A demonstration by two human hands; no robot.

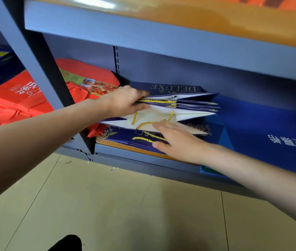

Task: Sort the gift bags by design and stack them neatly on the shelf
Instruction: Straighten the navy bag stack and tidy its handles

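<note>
Your left hand [125, 101] has its fingers clamped on the upper navy gift bags [179, 103], lifting them so the stack splits. Your right hand [178, 140], fingers straight and together, presses the lower bags [125, 137] flat on the shelf [143, 160], beside the red bags [82, 84].

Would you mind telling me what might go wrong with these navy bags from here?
1. The left hand grips only one end of the lifted navy bags, which fan apart at the far end, so some may slip out or land crooked.
2. Gold cord handles lie loose under the right hand and could get trapped or snag between bags.
3. The red bags sit right beside this pile, so the designs could mix.
</note>
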